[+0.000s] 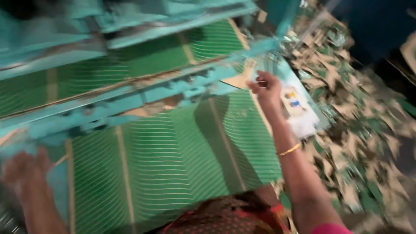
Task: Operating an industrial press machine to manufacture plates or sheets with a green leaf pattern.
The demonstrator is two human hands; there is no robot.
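Overhead, 2 hands work a green sheet [173, 160] lying under a turquoise press [130, 93]: right hand [266, 89] pinches the sheet's far right edge; blurred left hand [24, 167], grip unclear, at its left edge.

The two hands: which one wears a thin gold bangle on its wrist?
The right hand, raised at the far edge of the green striped sheet. Its bangle shows on the wrist; the blurred left hand, low at the near corner, shows none.

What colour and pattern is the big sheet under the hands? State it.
Green sheet with thin pale stripes and tan bands, clearest in the head view.
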